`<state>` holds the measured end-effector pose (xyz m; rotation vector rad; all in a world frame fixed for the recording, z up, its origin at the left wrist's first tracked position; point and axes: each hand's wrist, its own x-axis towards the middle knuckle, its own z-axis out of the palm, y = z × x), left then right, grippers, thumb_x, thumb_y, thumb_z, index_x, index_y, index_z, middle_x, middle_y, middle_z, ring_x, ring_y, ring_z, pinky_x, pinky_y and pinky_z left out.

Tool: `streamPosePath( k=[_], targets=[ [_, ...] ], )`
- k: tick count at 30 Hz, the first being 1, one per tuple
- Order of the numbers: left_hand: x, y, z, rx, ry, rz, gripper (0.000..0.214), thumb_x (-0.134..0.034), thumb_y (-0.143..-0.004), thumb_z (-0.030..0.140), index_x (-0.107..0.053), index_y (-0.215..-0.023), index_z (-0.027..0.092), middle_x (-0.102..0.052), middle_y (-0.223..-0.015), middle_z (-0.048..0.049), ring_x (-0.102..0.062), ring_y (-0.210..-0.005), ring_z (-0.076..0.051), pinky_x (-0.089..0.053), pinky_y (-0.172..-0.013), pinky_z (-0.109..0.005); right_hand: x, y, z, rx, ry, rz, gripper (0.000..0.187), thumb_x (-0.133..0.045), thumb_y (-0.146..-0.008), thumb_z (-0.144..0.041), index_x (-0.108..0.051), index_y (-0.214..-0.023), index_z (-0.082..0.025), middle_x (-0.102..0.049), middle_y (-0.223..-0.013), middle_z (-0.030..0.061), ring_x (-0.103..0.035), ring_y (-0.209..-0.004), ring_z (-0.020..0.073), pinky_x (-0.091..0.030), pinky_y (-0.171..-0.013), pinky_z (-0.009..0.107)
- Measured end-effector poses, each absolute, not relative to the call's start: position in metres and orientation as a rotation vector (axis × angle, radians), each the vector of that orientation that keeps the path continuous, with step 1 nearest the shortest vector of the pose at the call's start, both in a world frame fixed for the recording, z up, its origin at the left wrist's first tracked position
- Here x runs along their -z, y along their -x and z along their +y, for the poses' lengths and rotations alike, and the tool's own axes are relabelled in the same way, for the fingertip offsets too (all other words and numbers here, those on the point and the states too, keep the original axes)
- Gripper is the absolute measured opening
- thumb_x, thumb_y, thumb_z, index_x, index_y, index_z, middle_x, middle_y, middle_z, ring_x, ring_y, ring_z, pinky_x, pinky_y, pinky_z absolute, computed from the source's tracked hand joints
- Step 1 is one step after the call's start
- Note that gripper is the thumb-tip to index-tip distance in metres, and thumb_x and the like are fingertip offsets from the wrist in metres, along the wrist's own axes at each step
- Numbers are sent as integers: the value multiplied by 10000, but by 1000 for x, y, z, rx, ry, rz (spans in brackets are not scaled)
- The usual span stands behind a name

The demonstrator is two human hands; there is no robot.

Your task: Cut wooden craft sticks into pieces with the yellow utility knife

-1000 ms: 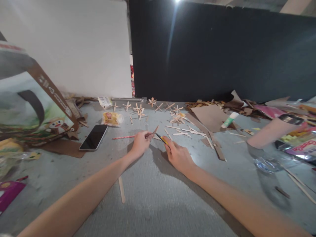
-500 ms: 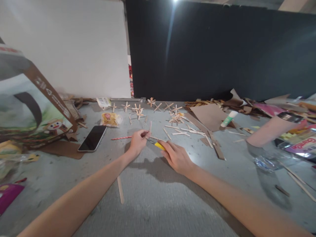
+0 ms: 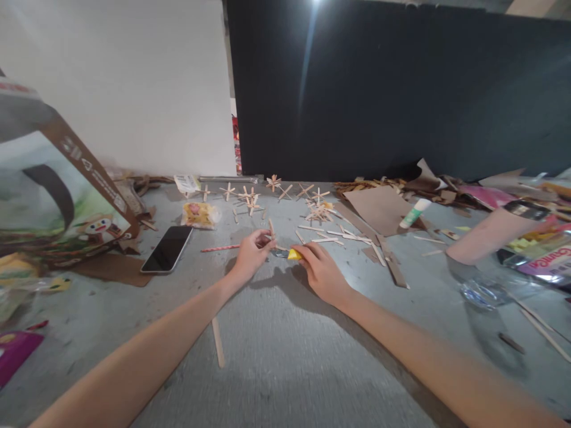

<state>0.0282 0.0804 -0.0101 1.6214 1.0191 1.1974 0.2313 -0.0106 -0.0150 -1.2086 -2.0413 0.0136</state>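
Fingers (image 3: 308,252) of right hand (image 3: 322,272) tight around yellow cutter (image 3: 293,254), now closer to stick (image 3: 270,228) in left hand (image 3: 250,254).

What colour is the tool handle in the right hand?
Yellow handle, clearest in the head view.

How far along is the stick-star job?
Done: about ten assembled stars lie in a row at the back. In hand: left hand pinches a stick, and right hand holds a yellow cutter close to it. Left: loose sticks lie unassembled beyond the right hand, with the glue farther right.
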Motion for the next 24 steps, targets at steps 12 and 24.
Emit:
streamPosePath(
  k=[12,24],
  targets=[
    [0,-28,70,-1133,-1519,980,467,-761,-739,336,-483,-1095,220,-763,-751,-1,-677,-595,-162,-505,-556,-252,15,-232,-7,-106,1232,-1928,359,-344,-1062,-235,-588,-1326,-223,-632,-1123,123,-635,-1022,271,-547,-933,453],
    [-4,-28,66,-1054,-1609,1020,392,-748,-772,336,-442,-994,232,-743,-731,3,-666,-629,-159,-458,-611,-259,12,-230,-11,-134,1290,-1873,394,-273,-1106,-372,-569,-1313,-213,-656,-1083,121,-669,-968,259,-549,-852,383]
  ],
)
